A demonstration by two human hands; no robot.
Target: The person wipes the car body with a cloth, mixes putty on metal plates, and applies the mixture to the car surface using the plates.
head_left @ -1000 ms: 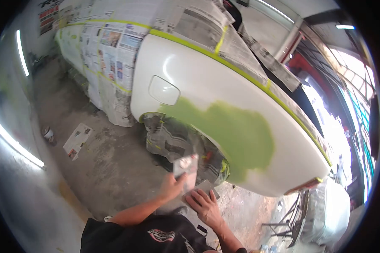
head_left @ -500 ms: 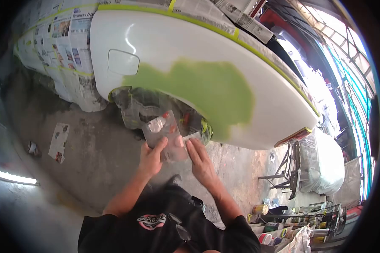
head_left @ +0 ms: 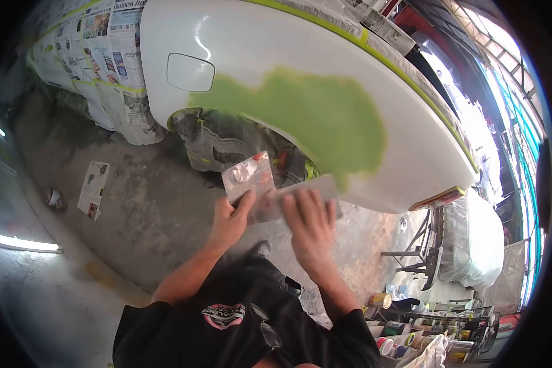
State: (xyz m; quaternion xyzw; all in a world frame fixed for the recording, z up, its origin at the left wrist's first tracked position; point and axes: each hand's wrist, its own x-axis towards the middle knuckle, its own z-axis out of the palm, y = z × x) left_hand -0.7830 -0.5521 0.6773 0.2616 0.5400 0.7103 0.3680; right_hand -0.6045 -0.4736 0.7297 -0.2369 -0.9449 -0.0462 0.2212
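My left hand (head_left: 232, 222) grips a flat mixing plate (head_left: 249, 178) with a pale blob and a small red spot on it. Beside it, my right hand (head_left: 313, 230) has its fingers over a flat, greyish spreader (head_left: 325, 187), blurred by motion. The spreader lies to the right of the plate, its far edge just under the lower border of a green patch (head_left: 325, 119) on the white car panel (head_left: 239, 37). Blur hides whether plate and spreader touch.
Newspaper (head_left: 126, 55) and yellow-green tape mask the car at the left and top. A paper sheet (head_left: 94, 190) and a can (head_left: 54, 198) lie on the floor at left. At lower right are a metal stand (head_left: 420, 251) and shelves with cans (head_left: 405, 337).
My right hand has moved right, away from the plate, with the spreader now turned flat and more visible. The car panel appears slightly higher and further right in view.
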